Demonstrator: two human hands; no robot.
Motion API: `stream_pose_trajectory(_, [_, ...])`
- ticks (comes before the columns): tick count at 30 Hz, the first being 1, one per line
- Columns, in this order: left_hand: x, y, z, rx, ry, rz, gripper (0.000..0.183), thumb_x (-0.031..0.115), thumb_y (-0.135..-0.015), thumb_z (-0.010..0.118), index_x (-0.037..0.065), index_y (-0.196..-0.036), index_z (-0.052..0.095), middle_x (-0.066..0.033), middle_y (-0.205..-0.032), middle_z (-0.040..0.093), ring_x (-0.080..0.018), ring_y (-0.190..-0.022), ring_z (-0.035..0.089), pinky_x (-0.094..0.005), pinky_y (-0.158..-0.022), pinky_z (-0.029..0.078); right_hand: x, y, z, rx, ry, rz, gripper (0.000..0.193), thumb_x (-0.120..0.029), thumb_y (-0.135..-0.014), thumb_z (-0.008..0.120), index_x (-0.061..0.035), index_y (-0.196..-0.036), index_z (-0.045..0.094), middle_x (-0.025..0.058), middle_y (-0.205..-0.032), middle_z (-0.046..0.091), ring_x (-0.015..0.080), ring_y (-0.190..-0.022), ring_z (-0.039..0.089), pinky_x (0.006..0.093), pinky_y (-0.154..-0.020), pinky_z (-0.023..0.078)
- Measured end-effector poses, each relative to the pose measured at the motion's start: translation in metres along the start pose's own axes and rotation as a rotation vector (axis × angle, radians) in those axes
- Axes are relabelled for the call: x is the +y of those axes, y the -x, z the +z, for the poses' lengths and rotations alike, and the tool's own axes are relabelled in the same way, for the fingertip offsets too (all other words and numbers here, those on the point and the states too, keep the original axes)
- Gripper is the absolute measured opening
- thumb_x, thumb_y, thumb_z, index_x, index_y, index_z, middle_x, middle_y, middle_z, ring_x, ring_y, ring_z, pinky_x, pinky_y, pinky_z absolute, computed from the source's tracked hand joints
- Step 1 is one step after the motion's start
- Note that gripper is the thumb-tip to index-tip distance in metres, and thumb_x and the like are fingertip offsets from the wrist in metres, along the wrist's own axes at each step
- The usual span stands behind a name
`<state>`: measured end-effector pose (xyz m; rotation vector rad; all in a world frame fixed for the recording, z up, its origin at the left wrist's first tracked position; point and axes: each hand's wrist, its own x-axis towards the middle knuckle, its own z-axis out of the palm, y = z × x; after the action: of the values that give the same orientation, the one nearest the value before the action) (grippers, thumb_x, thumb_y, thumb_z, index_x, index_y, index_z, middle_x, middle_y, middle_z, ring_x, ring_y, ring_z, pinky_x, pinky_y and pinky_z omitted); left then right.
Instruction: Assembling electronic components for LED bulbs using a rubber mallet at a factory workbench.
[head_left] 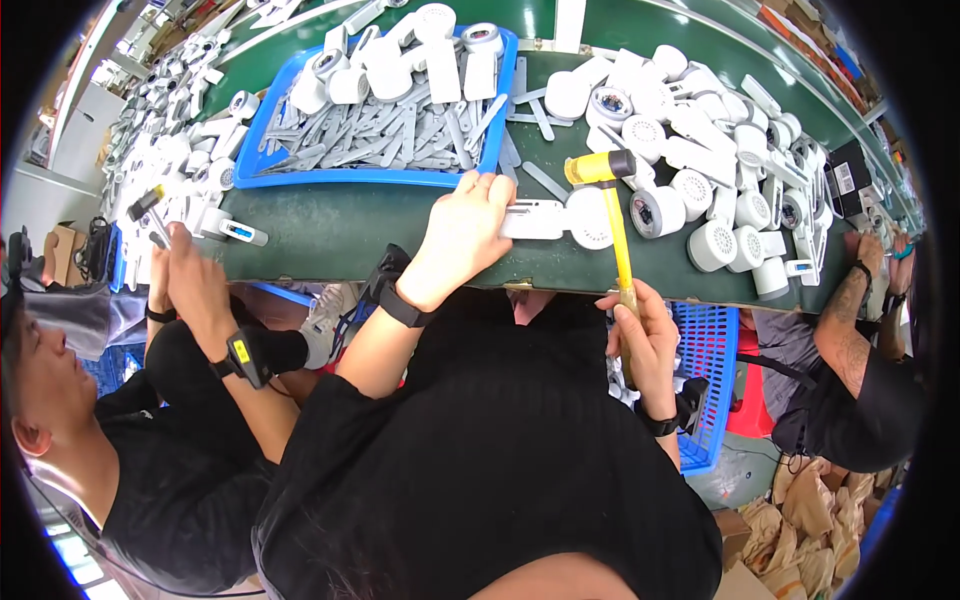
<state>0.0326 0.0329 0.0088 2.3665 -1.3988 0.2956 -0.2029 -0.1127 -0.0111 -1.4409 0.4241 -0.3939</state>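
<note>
1 blue tray (350, 181) holds gray strips (385, 133), white units (388, 75) heaped on top. 1 blue basket (708, 400) below, partly hidden, contents hard to make out. Right hand (647, 340) clamped around yellow mallet (618, 237); left hand (465, 228) clamped on white device (535, 221), underside hidden, near front edge of green bench (320, 240). Mallet-device contact unclear. Brown paper (808, 505) lower right.

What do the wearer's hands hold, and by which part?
Right hand: yellow hammer, by the lower handle. Left hand: white device, by its left end.
</note>
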Motion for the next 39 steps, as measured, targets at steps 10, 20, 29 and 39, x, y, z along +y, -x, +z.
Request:
stream_pose_trajectory(10, [0.010,0.013,-0.002,0.047,0.207,0.068,0.039,0.008,-0.072,0.075,0.007,-0.109,0.061,-0.0079,-0.101,0.058,-0.0284,-0.097,0.058,-0.0368,-0.080,0.052,-0.001,0.002,0.000,0.014,-0.005,-0.024,0.036,-0.007,-0.098,0.054,0.0029,-0.132,0.046,0.0098,-0.102,0.067,0.0059,-0.055,0.053,0.0177,-0.047,0.041])
stream_pose_trajectory(20, [0.016,0.022,-0.029,-0.045,0.472,0.011,0.029,0.007,-0.084,0.067,0.003,-0.113,0.062,-0.0124,-0.115,0.053,-0.0309,-0.109,0.050,-0.0382,-0.095,0.043,-0.002,0.003,0.002,0.028,0.007,-0.010,0.037,-0.006,-0.097,0.053,0.0019,-0.133,0.048,0.0118,-0.102,0.066,0.0079,-0.056,0.053,0.0190,-0.050,0.043])
stream_pose_trajectory(29, [-0.002,0.007,-0.017,0.092,0.375,0.167,0.018,0.002,-0.087,0.061,0.004,-0.105,0.064,-0.0099,-0.104,0.058,-0.0292,-0.101,0.054,-0.0379,-0.091,0.044,-0.002,0.010,0.002,0.044,0.009,-0.033,0.037,-0.005,-0.097,0.053,0.0019,-0.133,0.048,0.0123,-0.101,0.067,0.0082,-0.056,0.054,0.0189,-0.050,0.044])
stream_pose_trajectory(39, [0.009,0.001,-0.025,0.122,0.229,0.163,0.031,0.012,-0.088,0.065,0.009,-0.119,0.064,-0.0086,-0.085,0.048,-0.0273,-0.084,0.051,-0.0373,-0.081,0.044,-0.001,0.019,0.000,0.059,-0.005,-0.017,0.039,-0.003,-0.096,0.054,0.0021,-0.134,0.047,0.0133,-0.100,0.066,0.0089,-0.056,0.055,0.0192,-0.049,0.043])
